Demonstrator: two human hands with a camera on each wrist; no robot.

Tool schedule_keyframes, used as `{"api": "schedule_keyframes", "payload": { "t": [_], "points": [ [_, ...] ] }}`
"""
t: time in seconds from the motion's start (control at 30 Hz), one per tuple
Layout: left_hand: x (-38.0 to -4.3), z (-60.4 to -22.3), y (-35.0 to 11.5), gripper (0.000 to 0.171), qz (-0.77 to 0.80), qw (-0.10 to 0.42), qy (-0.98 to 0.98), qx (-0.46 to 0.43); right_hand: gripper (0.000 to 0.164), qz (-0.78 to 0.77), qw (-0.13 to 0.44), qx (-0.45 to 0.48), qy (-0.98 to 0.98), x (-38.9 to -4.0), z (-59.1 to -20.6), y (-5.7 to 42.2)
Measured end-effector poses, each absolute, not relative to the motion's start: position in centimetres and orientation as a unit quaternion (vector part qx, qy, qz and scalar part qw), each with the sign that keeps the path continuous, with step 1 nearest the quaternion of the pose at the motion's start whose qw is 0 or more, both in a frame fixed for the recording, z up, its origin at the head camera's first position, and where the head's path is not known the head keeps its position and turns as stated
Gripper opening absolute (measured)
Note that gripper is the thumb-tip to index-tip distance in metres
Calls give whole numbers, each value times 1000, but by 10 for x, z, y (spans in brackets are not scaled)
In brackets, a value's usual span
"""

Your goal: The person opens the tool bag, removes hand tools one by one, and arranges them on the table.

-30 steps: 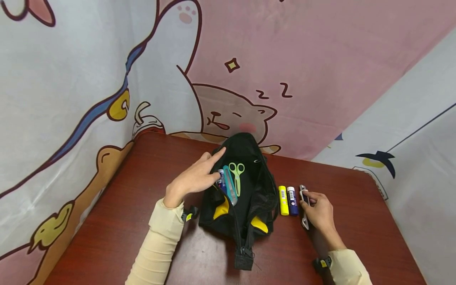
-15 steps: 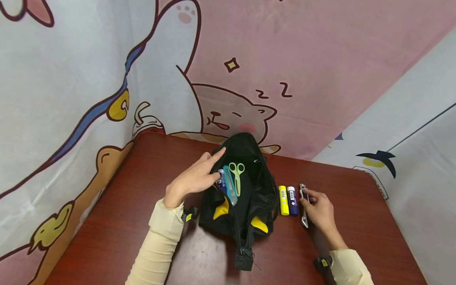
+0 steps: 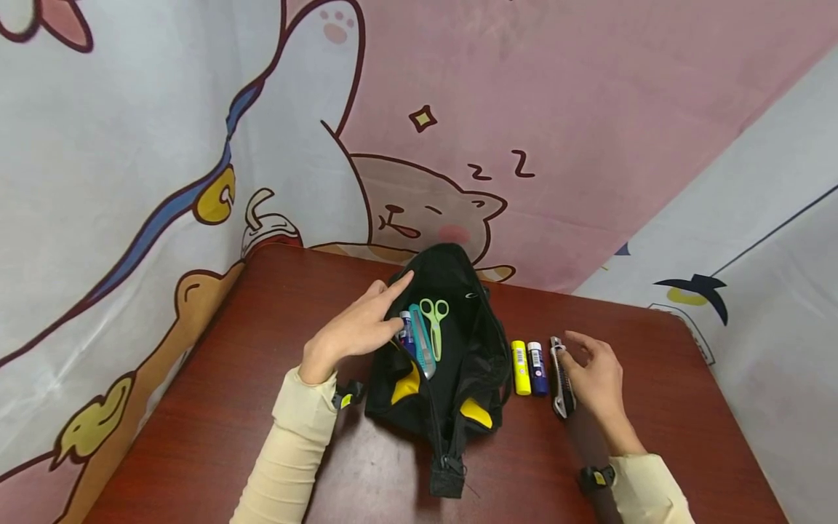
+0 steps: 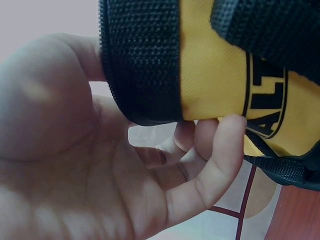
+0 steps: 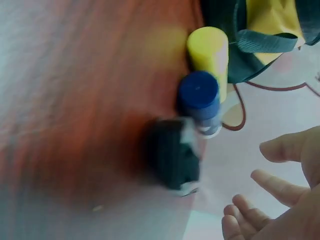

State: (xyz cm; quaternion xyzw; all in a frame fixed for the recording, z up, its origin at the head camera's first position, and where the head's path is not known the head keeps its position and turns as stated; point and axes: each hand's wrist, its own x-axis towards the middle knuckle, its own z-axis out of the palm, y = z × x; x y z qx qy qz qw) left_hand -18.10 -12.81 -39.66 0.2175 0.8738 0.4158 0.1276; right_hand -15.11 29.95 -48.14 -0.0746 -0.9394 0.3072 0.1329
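A black zippered bag (image 3: pixel 471 378) with yellow patches lies unzipped on the table. My left hand (image 3: pixel 353 327) grips its left edge, thumb at the rim and fingers against the yellow side (image 4: pixel 215 65). Inside are pale green scissors (image 3: pixel 436 331), a teal utility knife (image 3: pixel 423 346) and a glue stick (image 3: pixel 406 333), partly covered by the bag's edge. Right of the bag, a silver-and-black utility knife (image 3: pixel 561 382) lies on the table. Just beside it is my right hand (image 3: pixel 597 375), fingers spread and holding nothing; a gap shows between them in the right wrist view.
Between the bag and the silver-and-black knife, a yellow glue stick (image 3: pixel 520 368) and a dark blue glue stick (image 3: pixel 538 370) lie side by side. The reddish-brown table (image 3: pixel 216 407) meets a cartoon-printed cloth (image 3: pixel 576 145) at the back and left.
My right hand has let go of the silver-and-black utility knife and moved slightly right. The knife now lies a little straighter beside the glue sticks. My left hand stays on the bag.
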Motion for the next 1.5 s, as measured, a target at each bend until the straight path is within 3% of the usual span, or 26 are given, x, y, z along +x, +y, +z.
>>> {"api": "schedule_keyframes", "payload": {
  "t": [0.57, 1.1, 1.5],
  "points": [
    [-181, -396, -128, 81, 416, 126, 873, 219, 39, 363, 262, 33, -893, -148, -430, 238],
    [-181, -396, -128, 82, 413, 127, 875, 217, 44, 444, 274, 175, -835, -148, -413, 176],
    [-180, -395, -128, 81, 409, 126, 877, 217, 44, 450, 224, 188, -844, -161, -419, 149]
  ]
}}
